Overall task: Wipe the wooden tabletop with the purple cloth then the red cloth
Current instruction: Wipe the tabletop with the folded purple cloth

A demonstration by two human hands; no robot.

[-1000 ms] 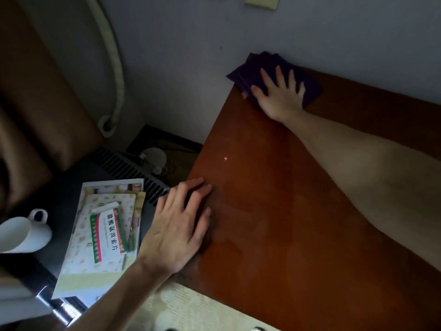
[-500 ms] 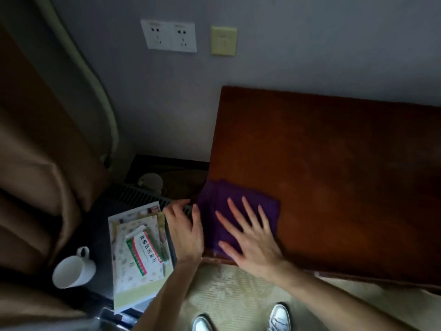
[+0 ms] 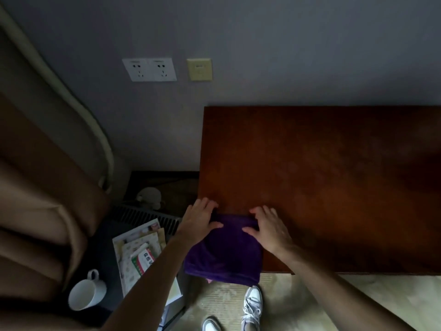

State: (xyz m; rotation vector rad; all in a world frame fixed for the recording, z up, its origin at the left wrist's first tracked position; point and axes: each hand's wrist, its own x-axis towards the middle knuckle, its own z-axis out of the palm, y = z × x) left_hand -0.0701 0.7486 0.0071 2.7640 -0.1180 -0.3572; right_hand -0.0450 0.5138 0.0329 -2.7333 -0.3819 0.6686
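The purple cloth [image 3: 224, 254] lies at the near left corner of the wooden tabletop [image 3: 322, 168], its lower part hanging over the front edge. My left hand [image 3: 199, 219] grips the cloth's far left corner, and my right hand [image 3: 268, 226] grips its far right corner, fingers curled over the far hem. A small pink patch [image 3: 209, 280] peeks out under the cloth's bottom edge; I cannot tell what it is. No red cloth is clearly in view.
A low dark side table [image 3: 112, 271] at the left holds a white mug [image 3: 87, 293], a stack of papers and a medicine box [image 3: 142, 261]. Brown curtains [image 3: 35, 211] hang further left. Wall sockets [image 3: 149, 69] are on the grey wall. My shoes [image 3: 253, 304] stand on beige carpet.
The right hand pulled the purple cloth from the far left corner back to the near edge. The left hand left the table edge, and both hands now grip the cloth's far corners.
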